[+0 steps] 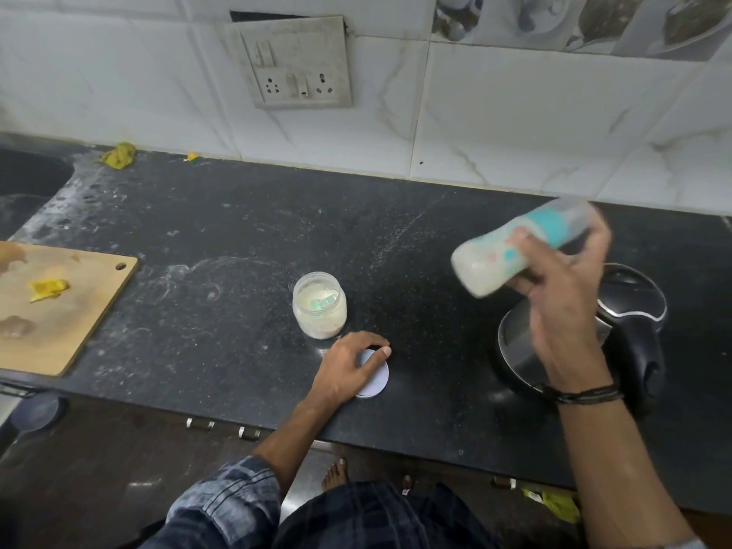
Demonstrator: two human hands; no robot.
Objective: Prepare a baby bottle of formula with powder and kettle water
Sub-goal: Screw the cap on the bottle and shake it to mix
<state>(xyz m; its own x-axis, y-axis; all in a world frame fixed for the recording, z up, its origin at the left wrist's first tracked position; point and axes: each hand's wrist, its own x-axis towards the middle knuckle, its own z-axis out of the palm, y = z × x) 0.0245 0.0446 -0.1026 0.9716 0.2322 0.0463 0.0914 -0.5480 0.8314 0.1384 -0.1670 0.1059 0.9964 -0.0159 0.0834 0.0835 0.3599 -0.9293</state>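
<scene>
Overhead, a dark speckled counter [237,239] fills the view below a white tiled wall [515,124] bearing a switch-and-socket plate [295,61]. A wooden cutting board [59,307] lies at the left edge with a yellow scrap [47,289] on it. At the right stands a steel kettle [618,330] with a black lid and handle, partly hidden by the right forearm. The right hand [562,311], a dark thread band at its wrist, is clenched around a baby bottle [519,247], held in the air above the kettle and tilted, base toward the left, teal collar toward the upper right; the bottle is motion-blurred and holds pale milky liquid. Near the counter's centre stands an open powder jar [320,305], a pale green scoop inside. Just in front of it, the left hand [348,370] rests with spread fingers on a white round lid [376,374] lying flat on the counter.
</scene>
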